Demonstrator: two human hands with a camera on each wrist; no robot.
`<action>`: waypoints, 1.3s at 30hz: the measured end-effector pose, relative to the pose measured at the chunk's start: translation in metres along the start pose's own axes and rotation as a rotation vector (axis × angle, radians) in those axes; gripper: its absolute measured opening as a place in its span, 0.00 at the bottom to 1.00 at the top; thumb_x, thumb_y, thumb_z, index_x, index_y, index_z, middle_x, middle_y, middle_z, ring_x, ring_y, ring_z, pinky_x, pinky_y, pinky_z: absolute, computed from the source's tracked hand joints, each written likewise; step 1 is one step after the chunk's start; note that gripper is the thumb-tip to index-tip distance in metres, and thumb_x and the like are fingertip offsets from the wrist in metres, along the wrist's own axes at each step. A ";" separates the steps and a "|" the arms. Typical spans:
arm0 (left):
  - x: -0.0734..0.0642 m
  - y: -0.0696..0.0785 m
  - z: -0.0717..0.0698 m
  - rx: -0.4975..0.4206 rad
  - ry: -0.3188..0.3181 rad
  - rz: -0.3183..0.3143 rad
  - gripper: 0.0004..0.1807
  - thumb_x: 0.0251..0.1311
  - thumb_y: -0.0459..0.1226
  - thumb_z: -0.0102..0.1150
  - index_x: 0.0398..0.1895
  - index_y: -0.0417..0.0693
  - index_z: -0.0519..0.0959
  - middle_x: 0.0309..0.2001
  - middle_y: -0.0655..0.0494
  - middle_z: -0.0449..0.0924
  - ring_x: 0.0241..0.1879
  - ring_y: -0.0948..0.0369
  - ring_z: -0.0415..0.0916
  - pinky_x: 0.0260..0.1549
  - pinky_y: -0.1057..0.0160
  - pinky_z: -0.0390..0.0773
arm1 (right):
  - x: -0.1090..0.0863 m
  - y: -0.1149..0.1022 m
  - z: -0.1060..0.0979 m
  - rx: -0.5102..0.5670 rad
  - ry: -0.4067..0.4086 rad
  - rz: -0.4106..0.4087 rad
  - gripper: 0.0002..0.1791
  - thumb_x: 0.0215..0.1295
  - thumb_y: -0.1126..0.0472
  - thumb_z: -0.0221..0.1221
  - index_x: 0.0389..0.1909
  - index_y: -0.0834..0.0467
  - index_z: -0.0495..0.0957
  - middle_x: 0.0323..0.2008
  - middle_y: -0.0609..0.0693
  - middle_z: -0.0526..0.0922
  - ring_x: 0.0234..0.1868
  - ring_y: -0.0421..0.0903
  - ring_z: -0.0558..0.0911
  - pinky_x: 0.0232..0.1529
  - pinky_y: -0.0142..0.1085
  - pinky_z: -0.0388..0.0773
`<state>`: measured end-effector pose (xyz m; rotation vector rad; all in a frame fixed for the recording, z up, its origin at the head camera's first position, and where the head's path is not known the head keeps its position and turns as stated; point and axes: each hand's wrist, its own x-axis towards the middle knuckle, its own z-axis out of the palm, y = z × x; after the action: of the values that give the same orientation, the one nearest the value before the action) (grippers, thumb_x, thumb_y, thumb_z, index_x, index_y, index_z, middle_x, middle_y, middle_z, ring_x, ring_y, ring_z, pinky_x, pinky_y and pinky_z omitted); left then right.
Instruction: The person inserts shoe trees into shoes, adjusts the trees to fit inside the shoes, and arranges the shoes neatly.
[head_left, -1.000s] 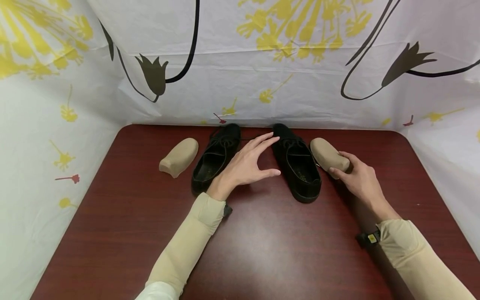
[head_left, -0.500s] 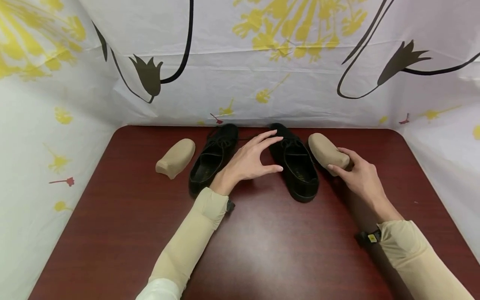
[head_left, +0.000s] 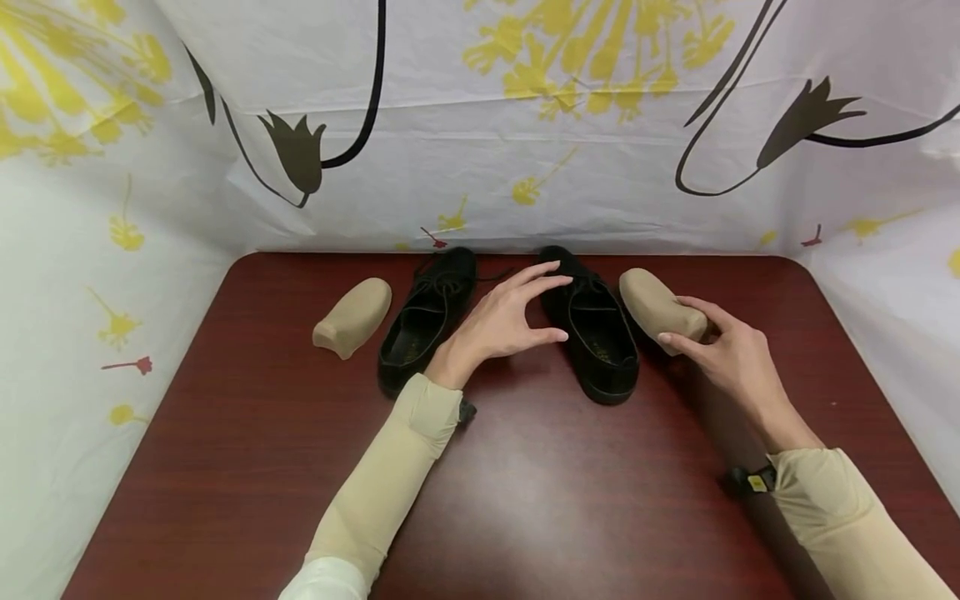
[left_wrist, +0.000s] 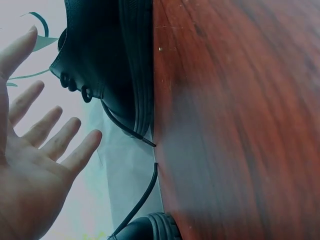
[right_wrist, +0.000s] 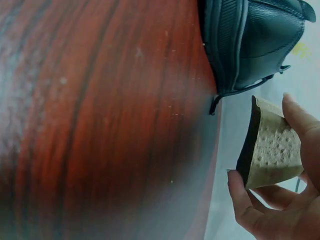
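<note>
By table's far edge [head_left: 720,260] | shoes [head_left: 594,323] apart | right hand [head_left: 738,358] grips beige form [head_left: 654,305]

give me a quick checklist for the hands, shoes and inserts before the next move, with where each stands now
1. Grip on the beige shoe insert: ok, the right hand pinches it near its heel end.
2. Held end raised off the table: ok, a gap shows in the right wrist view.
3. Toe end raised too: cannot tell.
4. Opening of the right black shoe uncovered: ok, its insole shows.
5. Insert lined up over that opening: not ok, it is still outside, to the shoe's right.
6. That shoe steadied by the left hand: not ok, the fingers are spread and hold nothing.
</note>
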<state>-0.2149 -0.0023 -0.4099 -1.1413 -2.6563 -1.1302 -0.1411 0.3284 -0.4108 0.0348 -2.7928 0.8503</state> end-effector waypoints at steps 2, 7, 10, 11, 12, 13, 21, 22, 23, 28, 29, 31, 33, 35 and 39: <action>0.001 0.001 0.001 -0.012 -0.016 0.001 0.39 0.57 0.55 0.69 0.72 0.62 0.68 0.76 0.62 0.55 0.73 0.64 0.54 0.64 0.58 0.67 | -0.002 -0.001 -0.003 0.007 0.012 0.006 0.33 0.56 0.44 0.71 0.64 0.44 0.77 0.36 0.55 0.86 0.29 0.33 0.76 0.25 0.23 0.68; 0.004 0.002 0.003 -0.066 -0.063 -0.002 0.38 0.57 0.53 0.70 0.71 0.59 0.69 0.76 0.59 0.56 0.73 0.59 0.56 0.65 0.56 0.66 | -0.005 -0.004 -0.006 0.025 0.034 0.011 0.32 0.55 0.45 0.73 0.63 0.43 0.78 0.35 0.54 0.86 0.28 0.30 0.75 0.24 0.23 0.68; 0.004 0.002 0.004 -0.082 -0.078 -0.013 0.37 0.58 0.53 0.70 0.71 0.58 0.70 0.76 0.60 0.56 0.73 0.59 0.57 0.65 0.56 0.66 | -0.006 -0.005 -0.007 0.026 0.040 0.006 0.32 0.55 0.45 0.73 0.62 0.43 0.79 0.35 0.53 0.86 0.28 0.32 0.75 0.25 0.22 0.67; 0.004 0.002 0.004 -0.083 -0.081 -0.019 0.37 0.58 0.53 0.69 0.71 0.59 0.70 0.76 0.61 0.56 0.73 0.59 0.56 0.66 0.57 0.65 | -0.006 -0.006 -0.008 0.024 0.041 0.007 0.32 0.55 0.45 0.73 0.62 0.43 0.79 0.35 0.53 0.85 0.28 0.33 0.75 0.25 0.22 0.67; 0.005 0.002 0.004 -0.086 -0.082 -0.023 0.38 0.58 0.53 0.69 0.71 0.59 0.70 0.76 0.61 0.56 0.73 0.59 0.56 0.66 0.57 0.65 | -0.006 -0.006 -0.008 0.023 0.043 0.006 0.32 0.55 0.46 0.73 0.62 0.43 0.79 0.34 0.53 0.85 0.28 0.33 0.74 0.25 0.23 0.67; 0.005 0.002 0.005 -0.088 -0.082 -0.025 0.38 0.58 0.53 0.69 0.71 0.60 0.70 0.76 0.61 0.56 0.73 0.59 0.56 0.66 0.57 0.65 | -0.006 -0.006 -0.009 0.019 0.045 0.006 0.32 0.55 0.46 0.73 0.62 0.44 0.79 0.34 0.53 0.85 0.28 0.33 0.74 0.25 0.23 0.67; 0.011 0.003 0.006 -0.109 -0.061 -0.009 0.36 0.58 0.50 0.70 0.70 0.58 0.71 0.75 0.60 0.60 0.72 0.59 0.60 0.66 0.59 0.65 | -0.009 -0.011 -0.017 0.014 0.042 0.025 0.31 0.54 0.44 0.73 0.61 0.41 0.79 0.34 0.53 0.84 0.28 0.34 0.74 0.23 0.25 0.67; 0.011 0.002 0.007 -0.115 -0.054 -0.006 0.35 0.58 0.50 0.70 0.69 0.57 0.72 0.74 0.60 0.60 0.71 0.60 0.61 0.66 0.59 0.65 | -0.009 -0.012 -0.018 0.016 0.040 0.029 0.31 0.54 0.44 0.73 0.61 0.41 0.79 0.35 0.53 0.85 0.28 0.34 0.75 0.23 0.25 0.67; 0.012 0.002 0.007 -0.122 -0.044 -0.002 0.34 0.58 0.49 0.71 0.69 0.57 0.73 0.74 0.60 0.61 0.71 0.60 0.61 0.65 0.60 0.65 | -0.010 -0.013 -0.019 0.016 0.037 0.030 0.31 0.55 0.44 0.73 0.61 0.41 0.79 0.35 0.52 0.84 0.28 0.35 0.75 0.23 0.25 0.67; 0.014 -0.001 0.010 -0.155 0.008 0.021 0.31 0.58 0.46 0.71 0.66 0.54 0.76 0.72 0.58 0.66 0.69 0.60 0.64 0.64 0.62 0.66 | -0.011 -0.018 -0.021 0.014 0.025 0.034 0.31 0.55 0.43 0.72 0.61 0.40 0.78 0.32 0.53 0.84 0.27 0.35 0.74 0.22 0.26 0.67; 0.014 -0.002 0.011 -0.160 0.016 0.023 0.31 0.58 0.46 0.72 0.65 0.54 0.76 0.71 0.57 0.66 0.69 0.60 0.65 0.64 0.62 0.67 | -0.012 -0.019 -0.022 0.014 0.021 0.034 0.31 0.55 0.43 0.72 0.61 0.41 0.78 0.31 0.53 0.84 0.27 0.34 0.73 0.22 0.26 0.67; 0.015 -0.003 0.012 -0.172 0.025 0.022 0.30 0.58 0.45 0.72 0.65 0.53 0.77 0.71 0.57 0.67 0.69 0.61 0.65 0.63 0.63 0.67 | -0.013 -0.020 -0.022 0.015 0.018 0.031 0.31 0.55 0.43 0.72 0.61 0.41 0.78 0.31 0.53 0.84 0.27 0.34 0.73 0.22 0.27 0.67; 0.015 -0.004 0.012 -0.186 0.026 0.016 0.30 0.58 0.45 0.72 0.64 0.53 0.77 0.70 0.57 0.68 0.68 0.61 0.65 0.63 0.63 0.68 | -0.015 -0.022 -0.023 0.014 0.015 0.030 0.31 0.55 0.43 0.72 0.61 0.41 0.79 0.31 0.53 0.84 0.27 0.33 0.74 0.21 0.27 0.67; 0.015 -0.004 0.013 -0.204 0.023 0.012 0.30 0.58 0.45 0.72 0.64 0.53 0.77 0.70 0.57 0.68 0.68 0.62 0.66 0.62 0.61 0.69 | -0.016 -0.023 -0.023 0.012 0.014 0.027 0.31 0.55 0.44 0.72 0.61 0.41 0.79 0.30 0.53 0.84 0.26 0.33 0.73 0.21 0.27 0.67; 0.017 -0.003 0.014 -0.228 0.022 0.008 0.29 0.58 0.44 0.72 0.64 0.53 0.77 0.69 0.57 0.69 0.67 0.62 0.67 0.60 0.57 0.72 | -0.018 -0.025 -0.025 0.013 0.010 0.021 0.31 0.55 0.44 0.72 0.61 0.41 0.78 0.31 0.54 0.85 0.27 0.32 0.74 0.22 0.26 0.67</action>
<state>-0.2258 0.0153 -0.4172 -1.1620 -2.5549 -1.4653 -0.1160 0.3206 -0.3809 0.0034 -2.7833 0.8710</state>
